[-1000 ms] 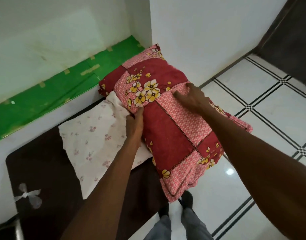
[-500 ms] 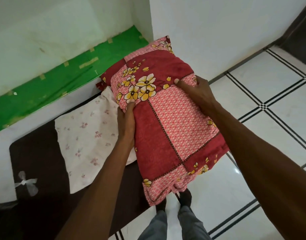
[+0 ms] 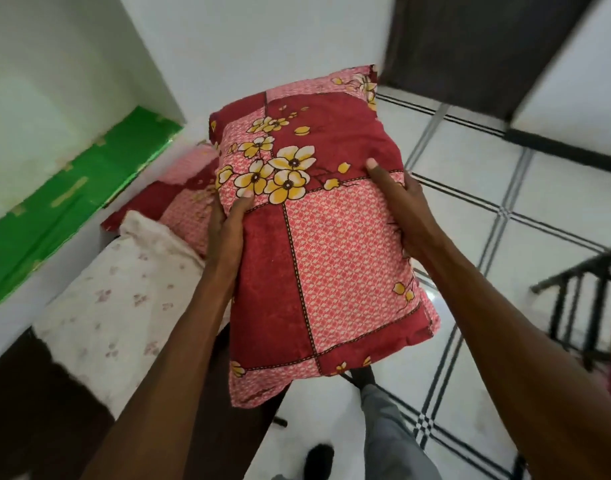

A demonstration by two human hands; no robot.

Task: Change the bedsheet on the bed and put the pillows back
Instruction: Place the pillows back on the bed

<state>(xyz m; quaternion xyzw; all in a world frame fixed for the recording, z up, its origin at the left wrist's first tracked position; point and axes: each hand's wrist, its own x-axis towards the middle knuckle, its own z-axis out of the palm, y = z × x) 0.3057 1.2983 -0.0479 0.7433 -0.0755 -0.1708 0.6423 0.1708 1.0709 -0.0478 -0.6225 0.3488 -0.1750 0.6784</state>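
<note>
Both hands, left hand (image 3: 228, 220) and right hand (image 3: 399, 206), grip the red flowered pillow (image 3: 318, 237) by its long sides, fingers curled on it, up above the floor, with the bed (image 3: 37, 410) on the left.

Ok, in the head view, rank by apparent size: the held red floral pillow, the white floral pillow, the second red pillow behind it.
1. Held red floral pillow, nearest the camera.
2. White floral pillow.
3. Second red pillow, mostly hidden, so unsure.

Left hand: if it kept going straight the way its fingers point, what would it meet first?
Likely the second red pillow on the bed, just beyond the left hand gripping the held pillow; depth is unclear.
</note>
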